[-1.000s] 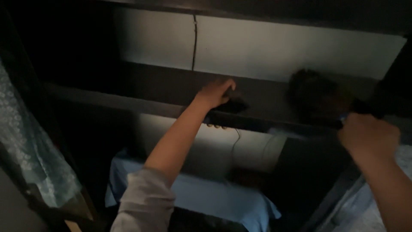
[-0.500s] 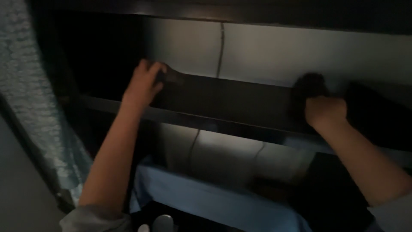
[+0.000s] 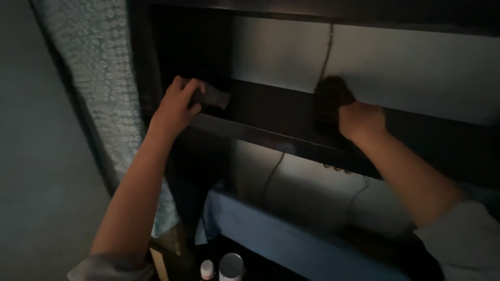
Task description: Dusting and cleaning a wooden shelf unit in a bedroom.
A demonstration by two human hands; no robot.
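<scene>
Dark fluffy duster head [image 3: 331,96], round and fuzzy, sits on the dark wooden shelf [image 3: 271,117], pressed against the shelf's upper face just below the pale back wall [image 3: 416,67]. Right hand [image 3: 361,120] is clenched directly beneath it, grip closed around the duster's lower end; the handle itself is hidden in the fist. Right forearm runs down and to the right into a grey sleeve [image 3: 461,242].

Left hand [image 3: 176,105] is at the shelf's left end, near the dark side panel. Its grip is closed on a small dark flat object [image 3: 212,97], possibly a cloth or pad; light too low to tell which. The object rests on the shelf's top edge. The two hands are well apart along the shelf.

A thin dark cable [image 3: 326,49] runs vertically down the back wall, ending behind the duster. Another cable [image 3: 271,174] hangs below the shelf.

Left of the shelf: patterned pale curtain [image 3: 101,78]. Below: blue cloth [image 3: 276,234] draped over something. At the bottom edge, two small round-topped containers [image 3: 223,267], side by side.
</scene>
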